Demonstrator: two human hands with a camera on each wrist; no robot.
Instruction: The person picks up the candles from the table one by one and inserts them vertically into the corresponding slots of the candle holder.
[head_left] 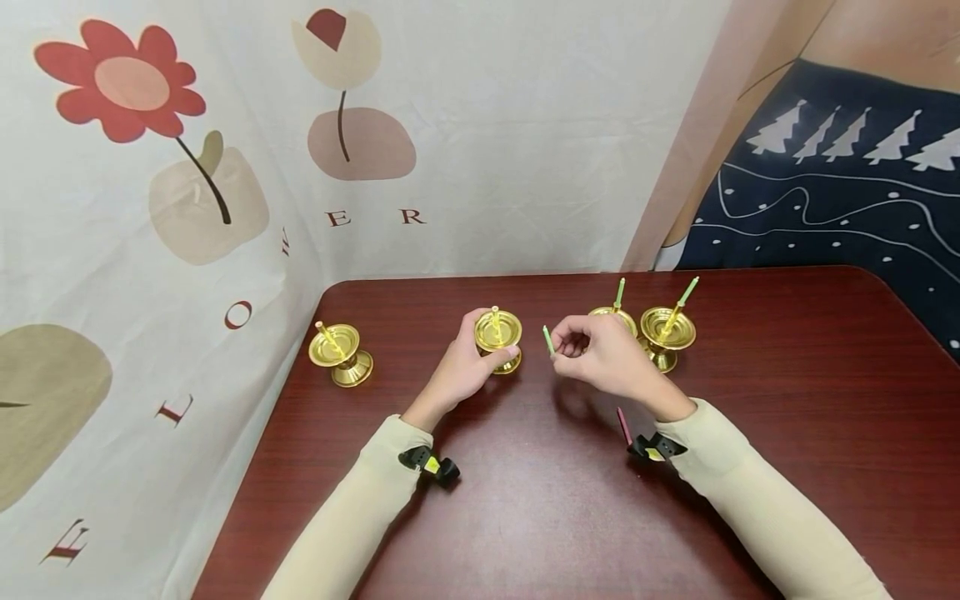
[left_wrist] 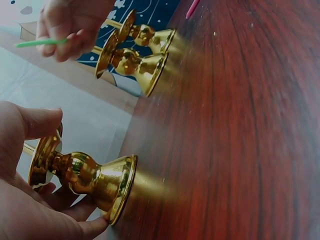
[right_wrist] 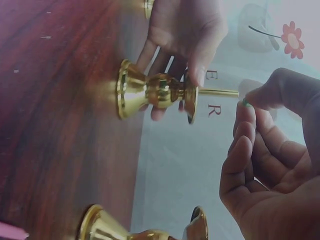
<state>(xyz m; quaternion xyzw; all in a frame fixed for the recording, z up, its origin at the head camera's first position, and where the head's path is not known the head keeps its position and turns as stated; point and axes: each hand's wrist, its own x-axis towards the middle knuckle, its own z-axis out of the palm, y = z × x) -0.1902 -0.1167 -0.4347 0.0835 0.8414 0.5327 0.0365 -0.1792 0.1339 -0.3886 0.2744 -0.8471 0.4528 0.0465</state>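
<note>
My left hand grips a shiny gold candle holder standing on the table, thumb at its dish and fingers behind the stem. A thin tube rises upright from the dish's centre. To the right of it, my right hand pinches a thin green candle between thumb and fingertips. The candle is apart from the tube in the head view; in the right wrist view, just a bit of green shows at the fingertips. Two more gold holders carry green candles; the nearer one is partly hidden behind my right hand.
At the table's far left stands another gold holder with a bare tube. The rightmost holder has a green candle in it. A pink candle lies near my right wrist. Printed cloth hangs behind the reddish-brown table.
</note>
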